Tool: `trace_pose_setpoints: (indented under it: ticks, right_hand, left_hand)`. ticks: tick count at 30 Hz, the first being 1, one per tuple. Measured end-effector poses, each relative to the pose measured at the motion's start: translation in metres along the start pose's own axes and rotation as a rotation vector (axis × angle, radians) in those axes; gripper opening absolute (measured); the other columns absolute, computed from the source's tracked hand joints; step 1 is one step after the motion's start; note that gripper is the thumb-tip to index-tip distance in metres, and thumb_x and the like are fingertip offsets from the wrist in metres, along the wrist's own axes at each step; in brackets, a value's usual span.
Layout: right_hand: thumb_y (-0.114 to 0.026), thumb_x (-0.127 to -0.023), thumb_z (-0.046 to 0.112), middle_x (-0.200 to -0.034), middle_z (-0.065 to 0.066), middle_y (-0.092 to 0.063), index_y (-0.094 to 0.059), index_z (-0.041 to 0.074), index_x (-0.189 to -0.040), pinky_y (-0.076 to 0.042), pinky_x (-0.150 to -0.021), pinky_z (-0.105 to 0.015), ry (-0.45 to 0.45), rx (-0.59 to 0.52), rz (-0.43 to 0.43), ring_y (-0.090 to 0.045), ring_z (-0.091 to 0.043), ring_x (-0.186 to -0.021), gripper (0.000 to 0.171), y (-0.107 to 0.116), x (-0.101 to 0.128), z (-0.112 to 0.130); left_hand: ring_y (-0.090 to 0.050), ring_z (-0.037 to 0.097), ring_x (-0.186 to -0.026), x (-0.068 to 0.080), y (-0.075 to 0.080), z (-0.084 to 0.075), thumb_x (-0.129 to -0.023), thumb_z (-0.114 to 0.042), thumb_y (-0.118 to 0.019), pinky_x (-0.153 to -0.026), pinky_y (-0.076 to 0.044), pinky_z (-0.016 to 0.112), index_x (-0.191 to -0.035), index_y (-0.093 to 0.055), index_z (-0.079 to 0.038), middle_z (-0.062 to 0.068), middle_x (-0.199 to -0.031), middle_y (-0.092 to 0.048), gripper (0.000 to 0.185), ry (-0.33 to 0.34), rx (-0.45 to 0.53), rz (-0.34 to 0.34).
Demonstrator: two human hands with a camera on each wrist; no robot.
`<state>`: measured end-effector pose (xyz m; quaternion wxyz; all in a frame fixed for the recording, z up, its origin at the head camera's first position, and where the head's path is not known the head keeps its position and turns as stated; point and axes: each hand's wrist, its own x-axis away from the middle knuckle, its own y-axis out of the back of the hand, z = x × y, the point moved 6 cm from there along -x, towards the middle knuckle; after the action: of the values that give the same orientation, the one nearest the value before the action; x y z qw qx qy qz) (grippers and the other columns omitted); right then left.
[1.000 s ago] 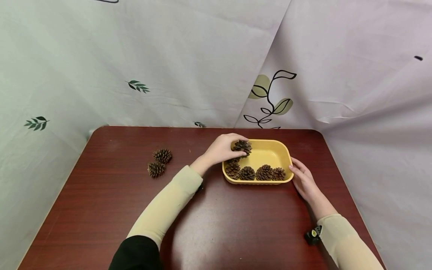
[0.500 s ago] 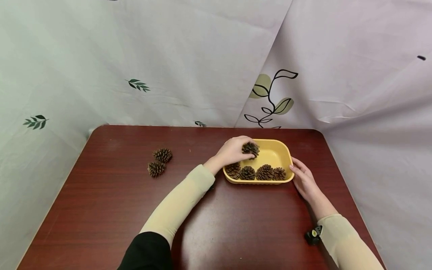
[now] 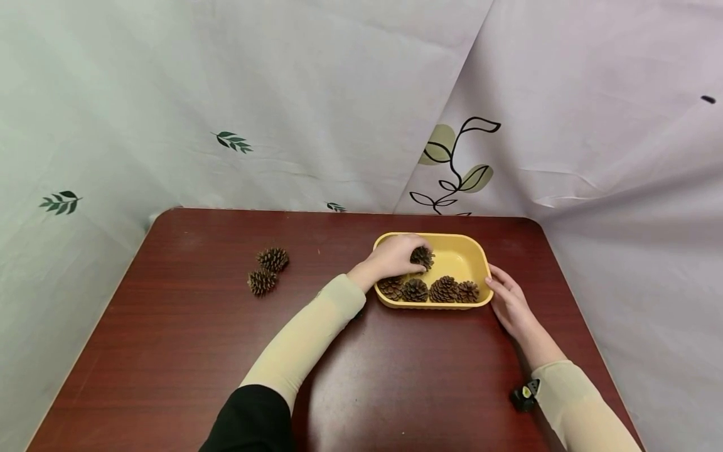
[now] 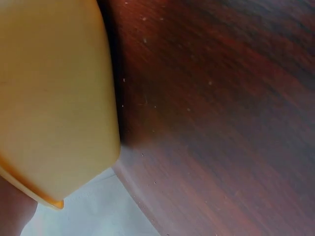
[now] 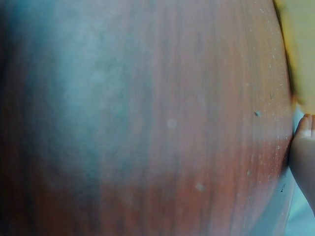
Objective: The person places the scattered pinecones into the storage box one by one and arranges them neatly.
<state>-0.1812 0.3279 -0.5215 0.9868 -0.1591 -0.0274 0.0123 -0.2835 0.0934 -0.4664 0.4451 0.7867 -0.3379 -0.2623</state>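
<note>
Red-brown, wood-grained worktop [image 3: 429,361]: glossy
Yellow, rounded-rectangular plastic tray [image 3: 459,256]: two o'clock
Two brown, spiky oval pinecones [image 3: 262,282]: ten o'clock

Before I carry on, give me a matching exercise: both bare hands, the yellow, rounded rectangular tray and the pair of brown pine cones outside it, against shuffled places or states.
1. Yellow, rounded rectangular tray
2. Bare left hand
3. Bare right hand
4. Pair of brown, scaly pine cones

A. Touching the tray's right end
B. On the reddish-brown, wood-grain table, left of the tray
C. Holding a single brown cone
D. Bearing a row of cones along its near side

Right pairs: 1-D, 2-C, 3-A, 4-B.
</note>
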Motion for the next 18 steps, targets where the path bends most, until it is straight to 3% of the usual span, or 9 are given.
trace_pose_setpoints:
  ticks: [18]
  right_hand:
    - [-0.045, -0.110, -0.001, -0.120, 0.007, -0.073, -0.065, 0.019, -0.130, -0.056, -0.094, -0.015, -0.001, -0.002, 0.010, -0.069, -0.004, -0.110, 0.034, -0.0005, 0.0004, 0.0003]
  left_hand:
    - [-0.066, 0.017, -0.129, 0.0011, -0.0028, -0.0024, -0.095, -0.030, -0.082, -0.116, -0.051, 0.032, -0.126, -0.074, -0.018, 0.000, -0.134, -0.072, 0.035, -0.009, -0.014, 0.089]
